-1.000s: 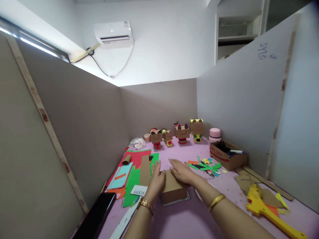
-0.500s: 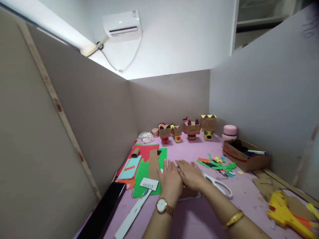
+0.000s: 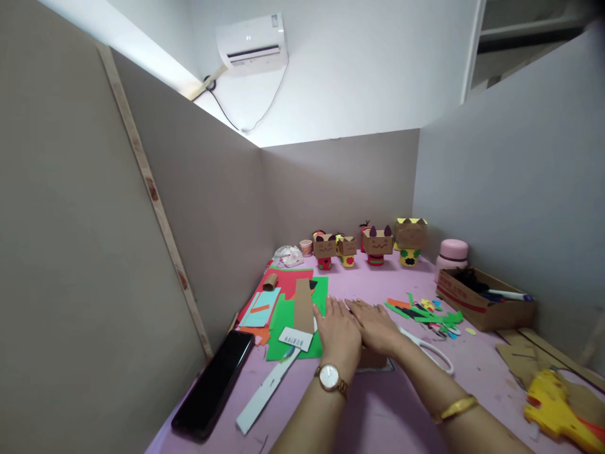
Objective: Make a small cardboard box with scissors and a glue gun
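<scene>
My left hand [image 3: 339, 333] and my right hand [image 3: 378, 325] lie flat side by side, fingers stretched out, pressing on a small brown cardboard box [image 3: 372, 360] that is mostly hidden beneath them. The box rests on the pink table [image 3: 392, 410]. A watch is on my left wrist and a gold bangle on my right. White scissors [image 3: 428, 351] lie just right of my right hand. A brown cardboard strip [image 3: 303, 305] lies on green paper [image 3: 283, 328] just left of my left hand.
Several cardboard box-head figures [image 3: 377, 243] stand at the back. A black phone [image 3: 214, 391] lies front left, a white strip [image 3: 267, 397] beside it. Coloured paper scraps [image 3: 425, 312], an open carton [image 3: 482, 305], a pink flask [image 3: 451, 255] and a yellow tool [image 3: 560, 413] sit right. Partition walls enclose three sides.
My left hand moved from the box's side onto its top next to my right hand, both now flat. The view swung left, showing more of the phone.
</scene>
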Tool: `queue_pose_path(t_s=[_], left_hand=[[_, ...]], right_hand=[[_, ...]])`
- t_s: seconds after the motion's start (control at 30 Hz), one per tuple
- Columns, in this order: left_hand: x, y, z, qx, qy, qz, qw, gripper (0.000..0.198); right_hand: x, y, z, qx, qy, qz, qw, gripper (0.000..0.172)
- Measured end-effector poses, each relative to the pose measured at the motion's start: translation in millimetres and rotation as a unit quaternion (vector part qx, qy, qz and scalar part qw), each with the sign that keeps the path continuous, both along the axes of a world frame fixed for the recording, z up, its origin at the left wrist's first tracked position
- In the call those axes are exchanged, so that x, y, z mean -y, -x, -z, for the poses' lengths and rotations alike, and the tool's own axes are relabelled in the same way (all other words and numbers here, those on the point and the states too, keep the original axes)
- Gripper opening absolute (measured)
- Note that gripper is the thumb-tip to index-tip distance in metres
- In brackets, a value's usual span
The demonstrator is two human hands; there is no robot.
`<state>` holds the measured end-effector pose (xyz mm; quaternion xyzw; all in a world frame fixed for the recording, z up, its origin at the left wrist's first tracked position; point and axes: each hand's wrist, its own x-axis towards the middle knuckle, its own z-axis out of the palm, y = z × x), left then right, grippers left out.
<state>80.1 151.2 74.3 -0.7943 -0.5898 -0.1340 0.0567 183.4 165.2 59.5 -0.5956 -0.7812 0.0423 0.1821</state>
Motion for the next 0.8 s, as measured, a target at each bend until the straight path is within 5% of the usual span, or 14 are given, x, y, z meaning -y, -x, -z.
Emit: queue_pose_path(t_s=[0.37, 0.8], left_hand=[[-0.7, 0.8, 1.6, -0.014, -0.002, -0.008, 1.000, 0.033], [-11.8, 12.6, -6.2, 0.079, 0.054, 0.011, 0.995, 0.039]], right_hand=[[-12.6, -11.4, 0.8, -0.005, 0.008, -0.015, 1.000, 0.036], [-16.6, -17.8, -4.0, -0.034, -0.012, -0.008, 0.999, 0.035]])
